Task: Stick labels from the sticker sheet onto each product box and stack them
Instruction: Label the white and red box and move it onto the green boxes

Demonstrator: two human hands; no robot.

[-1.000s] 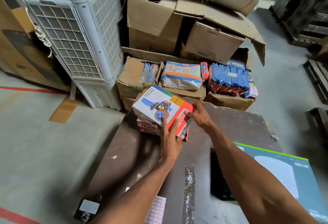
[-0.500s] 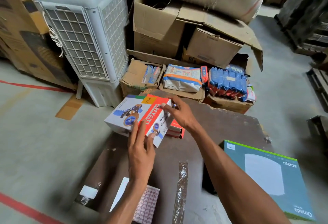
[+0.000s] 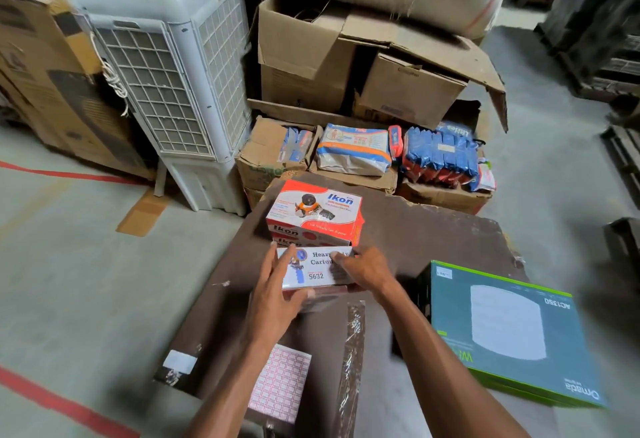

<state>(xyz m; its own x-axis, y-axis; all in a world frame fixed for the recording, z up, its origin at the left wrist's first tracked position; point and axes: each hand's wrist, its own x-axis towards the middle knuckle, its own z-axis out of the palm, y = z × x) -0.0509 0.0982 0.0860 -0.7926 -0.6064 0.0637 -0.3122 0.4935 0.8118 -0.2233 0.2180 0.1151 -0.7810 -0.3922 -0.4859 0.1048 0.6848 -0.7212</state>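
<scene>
Both hands have brought the white box (image 3: 313,269) down off the red stack to the counter (image 3: 433,243). Left hand (image 3: 273,295) grips its left end, thumb underneath; right hand (image 3: 367,269) curls over its right end. Behind, touching, sits the red box stack (image 3: 315,215); the sticker sheet (image 3: 280,384) lies near the counter's front edge.

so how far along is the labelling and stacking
Done: two red Ikon boxes sit stacked on the brown board. In hand: left hand and right hand grip a white S632 box. Left: no label seen on it; pink sticker sheet lies nearby.
</scene>
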